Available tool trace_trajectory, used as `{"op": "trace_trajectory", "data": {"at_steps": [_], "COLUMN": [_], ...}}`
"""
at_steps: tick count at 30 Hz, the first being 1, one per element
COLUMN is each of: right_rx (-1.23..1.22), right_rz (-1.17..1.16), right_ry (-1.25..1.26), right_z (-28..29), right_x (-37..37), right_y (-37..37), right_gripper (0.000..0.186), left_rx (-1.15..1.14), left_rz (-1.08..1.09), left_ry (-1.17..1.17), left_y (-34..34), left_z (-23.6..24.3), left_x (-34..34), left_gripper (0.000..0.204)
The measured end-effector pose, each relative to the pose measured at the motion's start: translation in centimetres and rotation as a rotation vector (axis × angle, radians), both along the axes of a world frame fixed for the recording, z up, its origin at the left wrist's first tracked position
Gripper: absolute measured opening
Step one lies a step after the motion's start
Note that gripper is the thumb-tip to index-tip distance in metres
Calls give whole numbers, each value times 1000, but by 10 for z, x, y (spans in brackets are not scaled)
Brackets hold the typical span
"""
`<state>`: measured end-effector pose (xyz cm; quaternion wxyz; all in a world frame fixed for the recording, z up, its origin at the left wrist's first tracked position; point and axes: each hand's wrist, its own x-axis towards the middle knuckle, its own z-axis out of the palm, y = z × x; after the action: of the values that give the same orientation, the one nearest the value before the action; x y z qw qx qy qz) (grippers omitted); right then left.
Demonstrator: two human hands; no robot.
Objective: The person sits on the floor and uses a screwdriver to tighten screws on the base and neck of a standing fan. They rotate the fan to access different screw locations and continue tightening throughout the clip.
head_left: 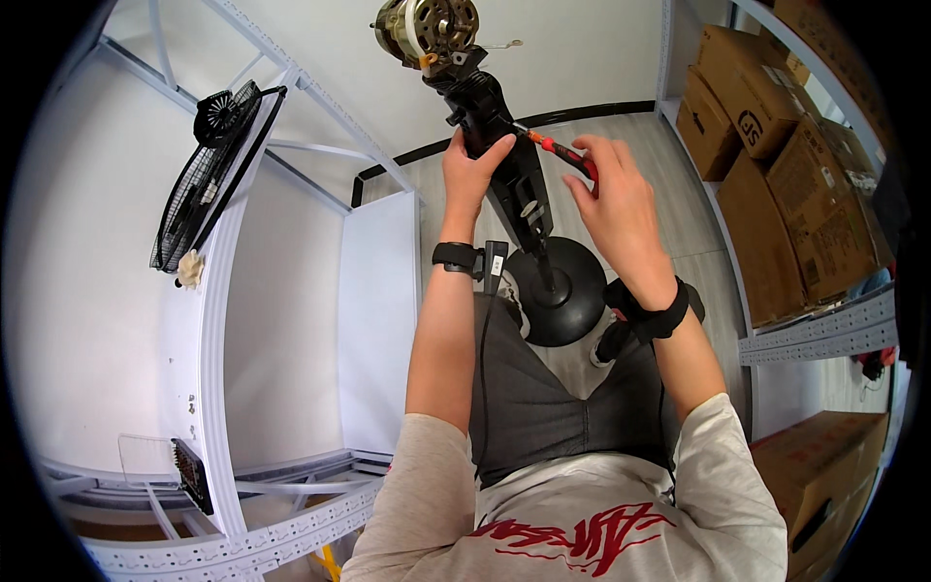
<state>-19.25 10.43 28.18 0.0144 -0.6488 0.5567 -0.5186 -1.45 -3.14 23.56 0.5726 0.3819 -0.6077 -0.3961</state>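
Note:
In front of me stands a pedestal fan with a black body point(488, 109), its bare metal motor point(427, 27) exposed at the top. A round black base point(564, 315) rests on the floor between my feet. My left hand point(467, 177) is closed around the black body just below the motor, thumb across its front. With the fingers of my right hand point(621, 199) I hold a red-and-black screwdriver point(564, 152) by the end of its handle. Its shaft points left, and the tip meets the right side of the body; the screw itself cannot be made out.
On the white shelf point(208, 330) at left lie a black fan grille point(189, 184), a small beige piece point(190, 269), several small metal parts and a dark bit set point(191, 475). Cardboard boxes point(824, 209) fill the rack at right; another box point(824, 475) sits lower right.

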Motion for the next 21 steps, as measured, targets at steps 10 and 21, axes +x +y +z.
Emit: {"op": "trace_trajectory", "data": {"at_steps": [10, 21], "right_rx": [-73, -106], "right_rz": [-45, 104], "right_ry": [83, 12], "right_z": [-7, -13], "right_x": [-5, -10], "right_y": [-9, -10], "right_gripper": [24, 33], "left_rx": [-23, -12], "left_rz": [25, 42], "left_ry": [-3, -17], "left_y": [-1, 0], "left_z": [-3, -4], "left_x": [-2, -1], "left_gripper": [48, 48]}}
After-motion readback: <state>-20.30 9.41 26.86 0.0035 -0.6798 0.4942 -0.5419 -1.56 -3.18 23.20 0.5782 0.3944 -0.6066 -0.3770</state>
